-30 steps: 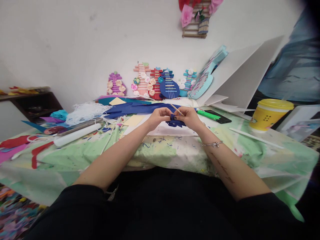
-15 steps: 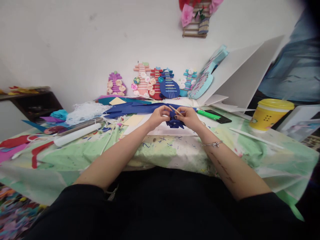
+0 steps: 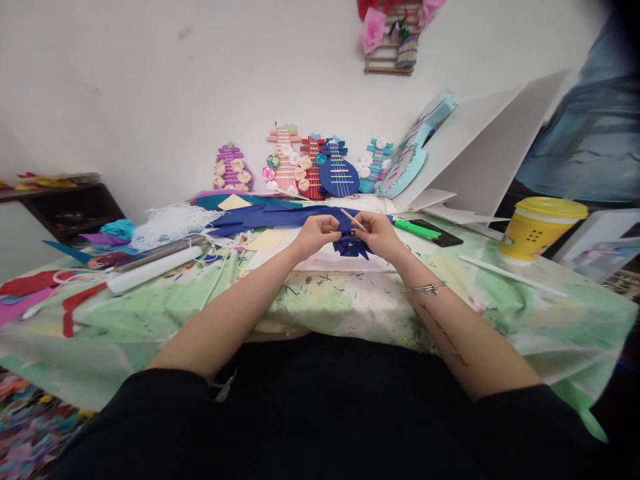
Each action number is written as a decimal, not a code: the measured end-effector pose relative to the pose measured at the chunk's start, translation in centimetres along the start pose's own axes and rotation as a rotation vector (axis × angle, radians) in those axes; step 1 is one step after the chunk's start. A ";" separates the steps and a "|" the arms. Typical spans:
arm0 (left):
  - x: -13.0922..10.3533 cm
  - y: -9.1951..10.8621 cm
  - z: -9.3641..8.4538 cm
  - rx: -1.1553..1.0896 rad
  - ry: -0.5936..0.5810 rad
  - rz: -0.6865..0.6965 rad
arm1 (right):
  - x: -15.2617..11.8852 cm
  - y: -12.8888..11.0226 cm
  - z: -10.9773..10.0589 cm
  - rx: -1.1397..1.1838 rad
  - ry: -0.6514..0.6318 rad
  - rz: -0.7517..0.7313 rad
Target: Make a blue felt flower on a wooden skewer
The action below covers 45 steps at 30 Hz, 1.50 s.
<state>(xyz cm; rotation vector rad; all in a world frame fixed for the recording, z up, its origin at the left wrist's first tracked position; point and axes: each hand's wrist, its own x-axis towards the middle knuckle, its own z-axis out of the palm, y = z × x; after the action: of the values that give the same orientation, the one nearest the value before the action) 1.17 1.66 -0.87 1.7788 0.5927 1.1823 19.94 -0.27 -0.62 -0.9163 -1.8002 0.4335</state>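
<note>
A dark blue paper flower (image 3: 351, 247) with ruffled petals is held between my hands, above a white board (image 3: 315, 260). My left hand (image 3: 320, 235) pinches the flower's left side with its fingertips. My right hand (image 3: 376, 235) grips its right side, and a thin wooden stick (image 3: 353, 219) slants out between that hand's fingers. The spot where the fingertips meet the petals is partly hidden. Behind the hands lies a spread of dark blue paper (image 3: 265, 217).
Small decorated lutes, one of them dark blue (image 3: 339, 177), lean on the wall. To the right are a green cutter (image 3: 417, 231), a dark phone (image 3: 443, 235) and a yellow cup (image 3: 543, 230). At left lie white strings (image 3: 175, 225) and a white roller (image 3: 155, 269).
My left fingers have shifted slightly lower on the blue flower. The stick has tilted a little with my right hand.
</note>
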 end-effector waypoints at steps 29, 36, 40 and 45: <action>-0.1 1.8 -1.2 0.161 -0.120 0.027 | -0.2 -1.0 -1.0 0.069 -0.123 0.012; -0.2 0.8 -1.1 -0.012 -0.169 -0.040 | -0.4 -1.1 -0.9 0.016 -0.118 -0.027; -0.2 0.4 -0.9 -0.013 -0.204 -0.045 | -0.5 -1.3 -0.8 -0.014 -0.113 -0.042; -0.1 0.4 -0.8 0.020 -0.217 -0.073 | -0.6 -1.5 -0.8 -0.051 -0.119 -0.067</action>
<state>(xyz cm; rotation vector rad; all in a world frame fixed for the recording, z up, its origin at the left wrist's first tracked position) 0.35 1.67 -0.43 1.8567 0.5379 0.9216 20.17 -1.79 0.33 -0.8784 -1.9528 0.4084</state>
